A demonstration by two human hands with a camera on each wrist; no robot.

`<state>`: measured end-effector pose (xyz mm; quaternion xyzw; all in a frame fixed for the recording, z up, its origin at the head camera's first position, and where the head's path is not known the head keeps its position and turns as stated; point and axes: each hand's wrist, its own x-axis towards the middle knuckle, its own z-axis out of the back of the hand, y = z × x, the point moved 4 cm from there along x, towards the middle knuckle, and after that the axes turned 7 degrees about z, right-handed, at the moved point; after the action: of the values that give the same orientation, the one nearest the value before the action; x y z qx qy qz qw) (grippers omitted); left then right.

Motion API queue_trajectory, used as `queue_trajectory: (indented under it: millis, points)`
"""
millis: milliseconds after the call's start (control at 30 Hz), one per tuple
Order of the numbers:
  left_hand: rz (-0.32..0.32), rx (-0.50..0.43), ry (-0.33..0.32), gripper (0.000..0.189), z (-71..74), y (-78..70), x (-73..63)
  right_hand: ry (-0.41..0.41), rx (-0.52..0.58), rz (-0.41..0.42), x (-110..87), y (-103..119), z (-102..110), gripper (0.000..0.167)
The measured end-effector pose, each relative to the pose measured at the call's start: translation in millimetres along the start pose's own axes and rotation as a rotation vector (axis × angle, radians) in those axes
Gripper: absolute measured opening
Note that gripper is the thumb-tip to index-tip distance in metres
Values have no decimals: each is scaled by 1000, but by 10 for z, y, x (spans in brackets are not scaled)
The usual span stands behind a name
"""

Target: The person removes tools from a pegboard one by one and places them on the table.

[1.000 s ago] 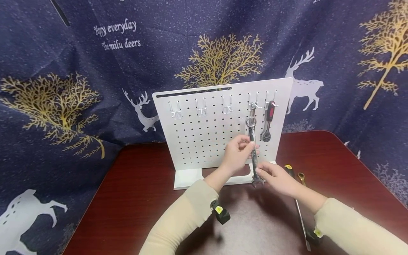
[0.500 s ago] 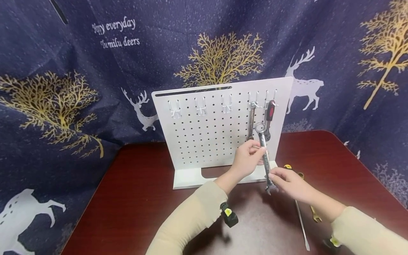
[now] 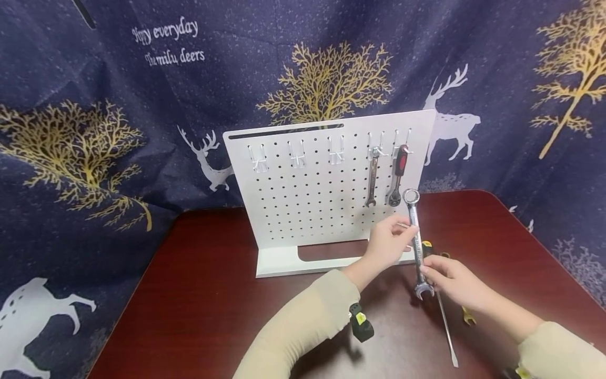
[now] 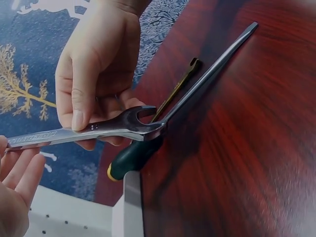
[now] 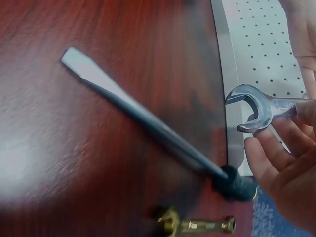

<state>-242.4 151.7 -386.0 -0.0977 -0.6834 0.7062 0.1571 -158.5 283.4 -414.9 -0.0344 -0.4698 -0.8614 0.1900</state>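
A silver combination wrench (image 3: pixel 416 247) is held upright and slightly tilted in front of the pegboard, ring end up and open jaw down. My left hand (image 3: pixel 387 243) pinches its upper shaft between thumb and fingers. Lower down, near the open end, my right hand (image 3: pixel 454 280) pinches the same wrench. In the left wrist view the right hand (image 4: pixel 101 64) has its thumb lying on the shaft near the open end. A flathead screwdriver (image 3: pixel 446 329) with a dark green and yellow handle lies on the table beneath, partly hidden. Beside it is a gold wrench (image 3: pixel 468 317), mostly covered by the right hand.
On the white pegboard (image 3: pixel 307 210), a smaller wrench (image 3: pixel 372 181) and a red-and-black ratchet (image 3: pixel 400 160) hang from hooks at the right. Bare hooks (image 3: pixel 298 158) line the left and middle. The dark red table (image 3: pixel 199 310) meets a patterned blue cloth (image 3: pixel 227 63) behind.
Both hands have moved right and down, carrying the wrench away from in front of the hanging tools. The smaller hanging wrench and the ratchet now show in full.
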Motion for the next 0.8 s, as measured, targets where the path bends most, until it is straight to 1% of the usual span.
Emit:
queue_trajectory:
  millis: [100, 167, 367, 433, 533, 600, 733, 800]
  points:
    - [-1, 17, -4, 15, -76, 15, -1, -14, 12, -22, -64, -37, 49, 14]
    - [-1, 16, 6, 15, -127, 22, -3, -23, 22, -36, -107, -57, 82, 16]
    - [26, 4, 48, 15, -291, 60, -10, -61, -27, -6, -220, -102, 171, 9]
    - [41, 0, 59, 16, -338, 79, -12, -69, -21, -7, -249, -120, 195, 10]
    - [56, 3, 75, 19, -394, 106, -15, -72, -21, -29, -285, -150, 234, 12]
    - [64, 18, 84, 22, -430, 125, -22, -78, -25, -61, -311, -173, 256, 14]
    - [82, 44, 93, 30, -493, 154, -44, -104, -65, -89, -360, -198, 294, 14]
    - [85, 50, 99, 34, -525, 169, -54, -115, -93, -89, -380, -206, 316, 14]
